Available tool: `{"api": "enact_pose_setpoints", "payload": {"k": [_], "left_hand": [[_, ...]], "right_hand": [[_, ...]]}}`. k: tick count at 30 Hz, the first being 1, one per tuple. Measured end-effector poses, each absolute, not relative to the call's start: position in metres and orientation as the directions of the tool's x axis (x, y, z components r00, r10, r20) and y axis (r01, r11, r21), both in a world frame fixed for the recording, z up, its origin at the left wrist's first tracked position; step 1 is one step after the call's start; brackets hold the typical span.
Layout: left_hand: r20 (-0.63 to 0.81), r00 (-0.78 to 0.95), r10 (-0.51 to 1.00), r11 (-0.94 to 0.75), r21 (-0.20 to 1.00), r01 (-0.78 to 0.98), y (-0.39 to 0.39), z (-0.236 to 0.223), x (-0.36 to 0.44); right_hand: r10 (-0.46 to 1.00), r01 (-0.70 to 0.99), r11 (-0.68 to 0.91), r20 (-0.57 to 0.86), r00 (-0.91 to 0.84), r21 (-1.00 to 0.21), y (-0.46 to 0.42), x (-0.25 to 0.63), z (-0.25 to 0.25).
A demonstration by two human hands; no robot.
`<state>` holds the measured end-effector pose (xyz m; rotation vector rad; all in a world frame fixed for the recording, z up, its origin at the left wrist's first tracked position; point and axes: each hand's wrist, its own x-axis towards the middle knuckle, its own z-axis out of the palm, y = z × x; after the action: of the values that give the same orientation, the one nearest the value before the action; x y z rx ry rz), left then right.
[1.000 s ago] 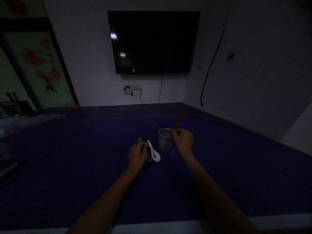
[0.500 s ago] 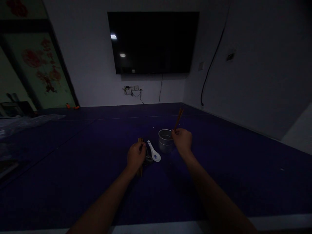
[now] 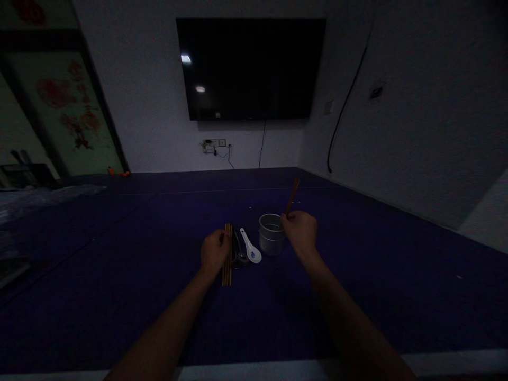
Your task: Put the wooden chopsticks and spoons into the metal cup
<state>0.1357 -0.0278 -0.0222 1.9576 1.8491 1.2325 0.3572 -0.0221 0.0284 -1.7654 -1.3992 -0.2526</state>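
Note:
My right hand is closed around reddish-brown chopsticks, which tilt up and away from the fingers. It is right at the rim of a grey metal cup standing upright; whether the lower ends reach inside is hidden. With curled fingers, my left hand pinches at the upper part of several lighter chopsticks lying side by side. Just right of them lie dark metal spoons, hard to make out in the dim light. A white ceramic spoon with a blue mark lies between these and the cup.
A dark purple surface spreads to the wall, with a pale front edge. Clear plastic wrapping lies at the far left, near small orange items. A television hangs above sockets and cords.
My left hand has shifted left from the metal spoons to the lying chopsticks, uncovering the spoons. The cup has come slightly nearer. My right hand still grips its chopsticks, their tilt changing a little.

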Motion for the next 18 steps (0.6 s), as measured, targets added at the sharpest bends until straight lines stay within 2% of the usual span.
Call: {"api": "enact_pose_setpoints", "payload": {"k": [18], "left_hand": [[0.358,-0.101,0.928,-0.164,0.638,0.752,-0.0256,-0.0244,0.133]], "right_hand": [[0.703,0.768,0.14,0.609,0.368,-0.625,-0.0182,0.3611,0.0194]]}}
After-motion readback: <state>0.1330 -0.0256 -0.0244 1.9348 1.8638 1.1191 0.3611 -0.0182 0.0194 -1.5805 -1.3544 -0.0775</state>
